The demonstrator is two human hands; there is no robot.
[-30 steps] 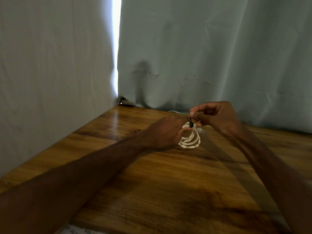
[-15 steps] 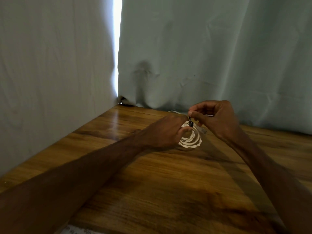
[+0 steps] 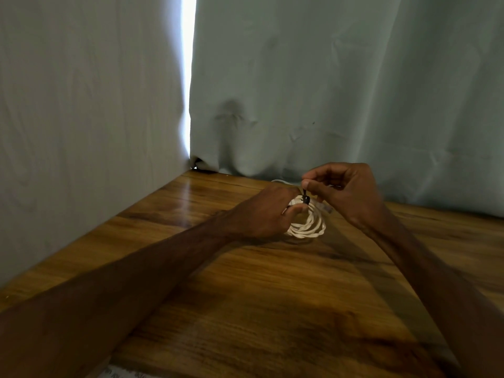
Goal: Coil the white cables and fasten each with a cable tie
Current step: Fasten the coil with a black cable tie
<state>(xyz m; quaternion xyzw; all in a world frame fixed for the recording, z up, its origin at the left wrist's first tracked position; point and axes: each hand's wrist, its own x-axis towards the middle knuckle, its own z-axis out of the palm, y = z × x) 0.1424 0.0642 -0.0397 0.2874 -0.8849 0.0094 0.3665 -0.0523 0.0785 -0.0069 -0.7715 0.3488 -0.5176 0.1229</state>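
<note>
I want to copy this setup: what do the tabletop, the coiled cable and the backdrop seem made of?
Tabletop: wood or wood-look laminate, glossy; grain streaks and a bright reflection show. Coiled cable: white, probably plastic-sheathed; it bends into smooth loops. Backdrop: pale matte cloth, creased and folded.

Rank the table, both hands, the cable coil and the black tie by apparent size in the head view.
1. table
2. left hand and right hand: about alike, so not ranked against each other
3. cable coil, partly hidden by the left hand
4. black tie, by far the smallest
</note>
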